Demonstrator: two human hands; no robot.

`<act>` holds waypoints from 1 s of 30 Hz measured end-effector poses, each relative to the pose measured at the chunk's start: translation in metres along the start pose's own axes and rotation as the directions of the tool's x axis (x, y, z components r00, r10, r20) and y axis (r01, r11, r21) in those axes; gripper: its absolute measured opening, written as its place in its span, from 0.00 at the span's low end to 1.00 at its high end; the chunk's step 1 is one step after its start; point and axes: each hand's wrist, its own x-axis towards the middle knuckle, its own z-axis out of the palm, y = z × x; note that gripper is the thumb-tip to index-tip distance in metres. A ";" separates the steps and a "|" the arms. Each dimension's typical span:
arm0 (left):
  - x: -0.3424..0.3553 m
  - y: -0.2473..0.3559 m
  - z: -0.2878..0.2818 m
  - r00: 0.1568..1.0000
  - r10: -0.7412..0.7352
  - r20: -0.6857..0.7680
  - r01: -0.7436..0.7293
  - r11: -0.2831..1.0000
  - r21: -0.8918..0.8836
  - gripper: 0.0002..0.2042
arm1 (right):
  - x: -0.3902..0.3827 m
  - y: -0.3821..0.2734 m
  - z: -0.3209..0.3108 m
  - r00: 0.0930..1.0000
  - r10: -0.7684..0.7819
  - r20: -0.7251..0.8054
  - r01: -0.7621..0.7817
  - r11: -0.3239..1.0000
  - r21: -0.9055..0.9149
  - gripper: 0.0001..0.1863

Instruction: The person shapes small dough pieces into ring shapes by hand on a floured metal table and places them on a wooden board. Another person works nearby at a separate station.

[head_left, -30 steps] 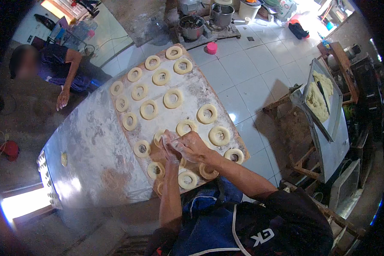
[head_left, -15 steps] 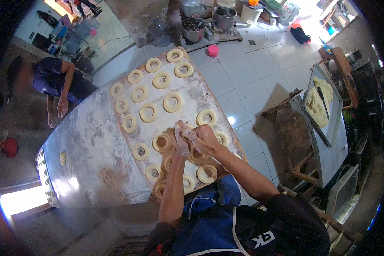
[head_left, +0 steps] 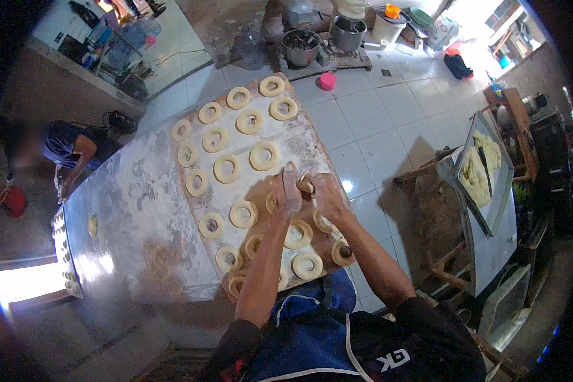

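Observation:
Over the floured board (head_left: 286, 143), my right hand (head_left: 328, 196) is curled around a pale piece of dough (head_left: 306, 187), mostly hidden by the fingers. It looks like part of a ring. Just beside it my left hand (head_left: 288, 191) is held on edge, its fingers stretched out and floury, not closed on anything. Beneath and around both hands lie several raw dough rings, among them one ahead of my hands (head_left: 264, 156), one to the left (head_left: 242, 214) and one near the front edge (head_left: 307, 265).
A metal table (head_left: 134, 210) dusted with flour extends left, where a co-worker (head_left: 70, 149) bends at its edge. On the right, a tray (head_left: 494, 219) of dough rests on a stand. Metal pots (head_left: 301, 48) and a pink cup (head_left: 327, 81) are on the tiled floor beyond.
My hands, pressed together before, have come apart; dough now shows at my right hand. The co-worker has bent lower, with arms nearer the table's left end. The whole view has shifted slightly.

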 end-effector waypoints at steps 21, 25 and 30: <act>0.119 0.024 0.006 0.960 0.054 0.275 -0.247 0.621 0.743 0.14 | -0.076 0.070 -0.133 0.960 -0.151 -0.237 -0.029 0.785 -0.619 0.23; 0.113 0.043 0.013 0.975 0.020 0.220 -0.188 0.603 0.775 0.15 | -0.118 0.079 -0.146 0.925 0.234 -0.300 -0.361 0.786 -0.502 0.16; 0.045 0.062 -0.043 0.989 0.151 -0.002 -0.115 0.764 0.635 0.16 | -0.129 0.103 -0.143 0.935 0.278 -0.222 -0.354 0.796 -0.492 0.20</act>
